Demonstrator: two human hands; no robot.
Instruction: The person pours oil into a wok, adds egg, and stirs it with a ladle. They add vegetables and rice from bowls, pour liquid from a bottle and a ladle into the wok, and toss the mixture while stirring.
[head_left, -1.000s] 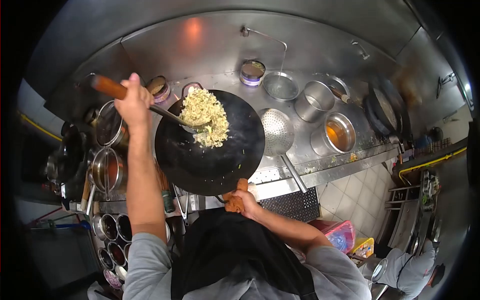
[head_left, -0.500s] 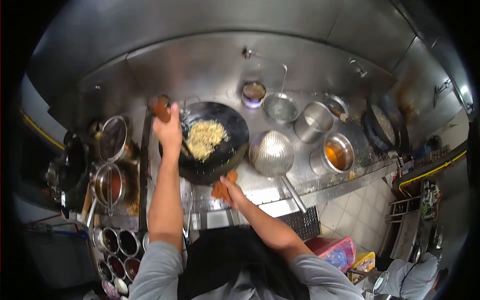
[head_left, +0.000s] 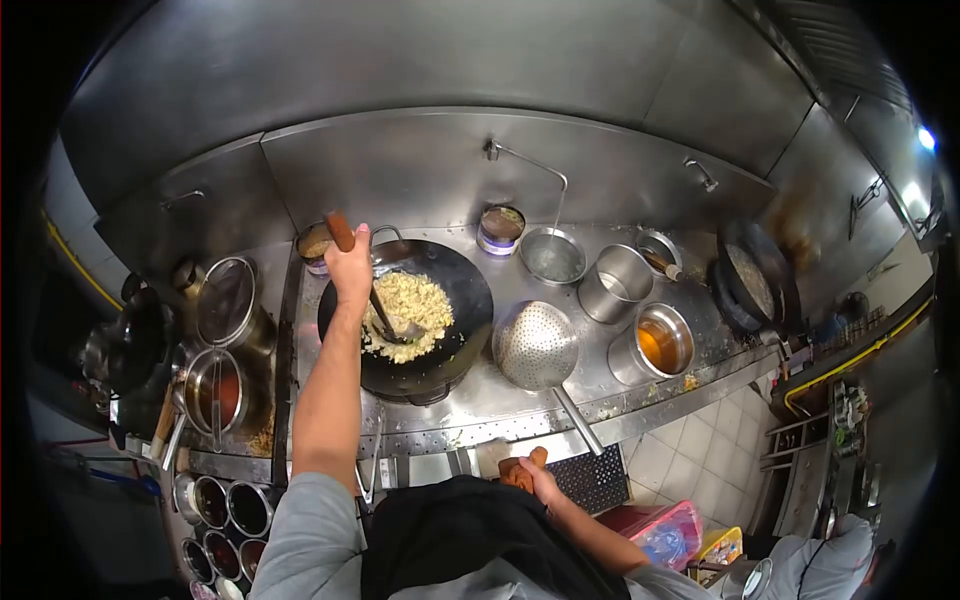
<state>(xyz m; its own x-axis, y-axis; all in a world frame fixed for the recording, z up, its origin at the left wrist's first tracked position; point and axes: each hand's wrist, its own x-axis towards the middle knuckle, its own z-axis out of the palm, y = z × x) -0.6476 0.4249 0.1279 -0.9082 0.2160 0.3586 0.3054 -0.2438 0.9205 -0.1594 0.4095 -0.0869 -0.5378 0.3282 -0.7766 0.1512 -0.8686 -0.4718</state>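
Note:
My left hand (head_left: 350, 272) is wrapped round the wooden handle of a ladle (head_left: 341, 232). Its dark shaft slants down into a black wok (head_left: 463, 290), and the bowl rests among pale yellow, crumbly food (head_left: 415, 298) with small green bits. In front of my apron, short of the counter's near edge, my right hand (head_left: 545, 485) grips a folded orange-brown cloth (head_left: 516, 474), apart from the wok. Right of the wok lies a perforated strainer (head_left: 537, 345), its long handle projecting over the counter edge.
Behind stand a tin (head_left: 501, 228) and a bowl of water (head_left: 553, 256) under a thin tap. To the right are a metal pot (head_left: 614, 284), a pot of orange liquid (head_left: 625, 357) and a dark wok (head_left: 728, 283). Sauce containers (head_left: 249, 508) sit at lower left; another person (head_left: 825, 560) is at lower right.
My right hand and the cloth have left the wok's near rim and come back toward my body, rightward. The ladle's bowl now shows in the food. The view has tilted upward.

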